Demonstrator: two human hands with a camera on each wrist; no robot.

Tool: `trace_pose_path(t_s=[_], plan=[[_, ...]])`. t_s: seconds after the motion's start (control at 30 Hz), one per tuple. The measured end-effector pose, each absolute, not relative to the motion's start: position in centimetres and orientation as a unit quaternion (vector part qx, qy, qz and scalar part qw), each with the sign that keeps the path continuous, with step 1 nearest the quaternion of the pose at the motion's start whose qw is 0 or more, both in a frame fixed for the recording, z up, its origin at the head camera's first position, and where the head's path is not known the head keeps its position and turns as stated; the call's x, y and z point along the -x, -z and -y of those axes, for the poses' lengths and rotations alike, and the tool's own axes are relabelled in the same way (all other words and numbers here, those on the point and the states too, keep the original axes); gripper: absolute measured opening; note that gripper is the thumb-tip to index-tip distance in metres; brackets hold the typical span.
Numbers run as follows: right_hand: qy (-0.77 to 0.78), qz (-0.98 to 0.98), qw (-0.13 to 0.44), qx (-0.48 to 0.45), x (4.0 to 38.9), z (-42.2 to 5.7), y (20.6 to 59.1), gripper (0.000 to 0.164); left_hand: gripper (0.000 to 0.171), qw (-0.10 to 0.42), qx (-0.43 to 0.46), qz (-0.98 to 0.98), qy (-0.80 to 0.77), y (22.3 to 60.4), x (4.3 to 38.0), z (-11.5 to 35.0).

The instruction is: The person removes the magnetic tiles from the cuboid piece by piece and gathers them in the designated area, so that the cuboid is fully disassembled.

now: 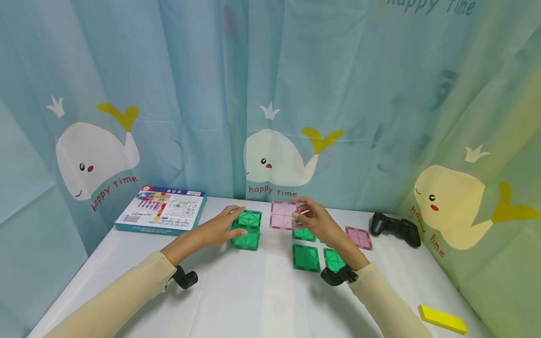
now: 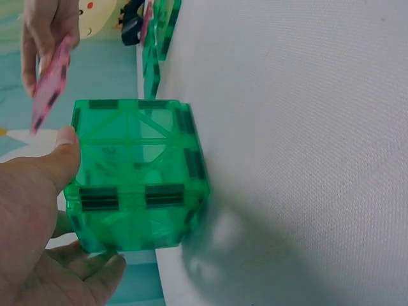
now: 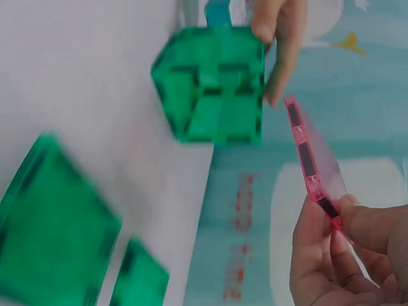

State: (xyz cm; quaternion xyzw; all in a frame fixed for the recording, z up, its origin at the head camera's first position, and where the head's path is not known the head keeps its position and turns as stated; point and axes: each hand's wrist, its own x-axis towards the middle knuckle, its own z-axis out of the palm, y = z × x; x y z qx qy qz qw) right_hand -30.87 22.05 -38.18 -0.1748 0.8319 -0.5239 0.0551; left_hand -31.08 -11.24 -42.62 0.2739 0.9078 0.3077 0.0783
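Observation:
A green box of translucent magnetic tiles [image 1: 246, 240] stands on the table. My left hand [image 1: 221, 227] holds it near the top, its thumb on one edge and its other fingers at the side, partly seen through the plastic in the left wrist view. My right hand [image 1: 317, 220] pinches a pink magnetic tile [image 1: 282, 215] by its right edge, thumb against fingers. This tile is raised off the table, right of the green box and apart from it. In the right wrist view, the pink tile's edge [image 3: 307, 156] shows dark magnets.
Several green tiles [image 1: 306, 258] lie under and before the right forearm, partly hidden by it. Another pink tile [image 1: 359, 238] lies further right, near a black game controller [image 1: 395, 228]. A boxed set [image 1: 162, 210] sits back left; a yellow block [image 1: 442, 319] lies front right.

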Motion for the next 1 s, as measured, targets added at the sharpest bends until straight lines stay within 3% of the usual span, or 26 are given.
trace_pose_path(t_s=[0.5, 0.77, 1.0], plan=[[0.534, -0.826, 0.044, 0.174, 26.1, -37.3, 39.3, 0.044, 0.081, 0.088, -0.273, -0.909, -0.302, 42.1, 31.0, 11.1], [0.494, -0.854, 0.103, 0.125, 24.3, -44.5, 41.3, 0.040, 0.082, 0.093, -0.269, -0.909, -0.305, 42.1, 30.8, 11.2], [0.478, -0.859, 0.175, 0.061, 23.7, -46.9, 42.9, 0.044, 0.082, 0.093, -0.272, -0.909, -0.303, 42.1, 30.9, 11.2]])
